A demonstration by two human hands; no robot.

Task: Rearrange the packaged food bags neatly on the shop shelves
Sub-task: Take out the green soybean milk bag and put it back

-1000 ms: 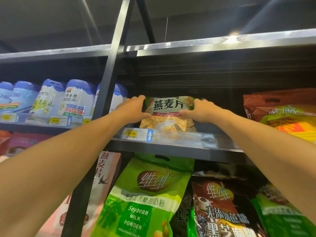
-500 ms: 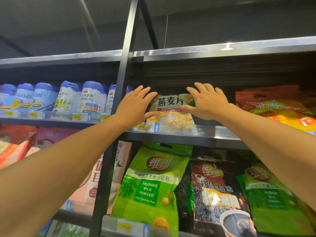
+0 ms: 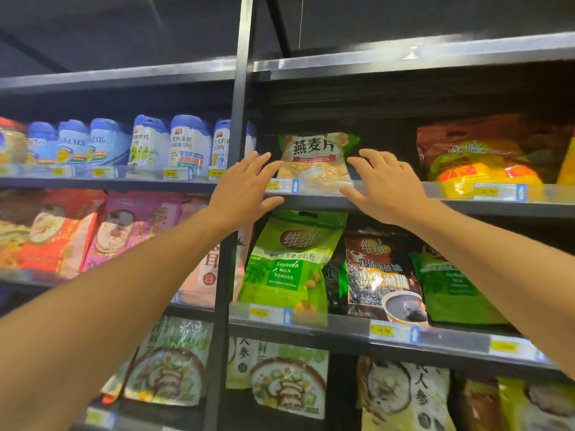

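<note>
I judge the placing step done: the oat bag (image 3: 314, 160) stands upright at the front edge of the upper shelf (image 3: 389, 202), so the next move calls for picking another bag to straighten. My left hand (image 3: 241, 189) and right hand (image 3: 384, 186) flank it, fingers spread and holding nothing, apparently just clear of its sides, though blur hides contact.

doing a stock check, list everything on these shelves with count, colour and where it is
oat flakes bag: 1, green and cream, upper shelf, between the hands
orange-yellow bags: at least 1, upper shelf, right
canisters: about 6, white and blue, upper shelf, left
soybean milk powder bag: 1, green, middle shelf
black sesame bag: 1, dark brown, beside it
pink-red bags: several, middle shelf, left
soup-mix bags: several, pale green, lowest shelf
left hand: open
right hand: open
</note>
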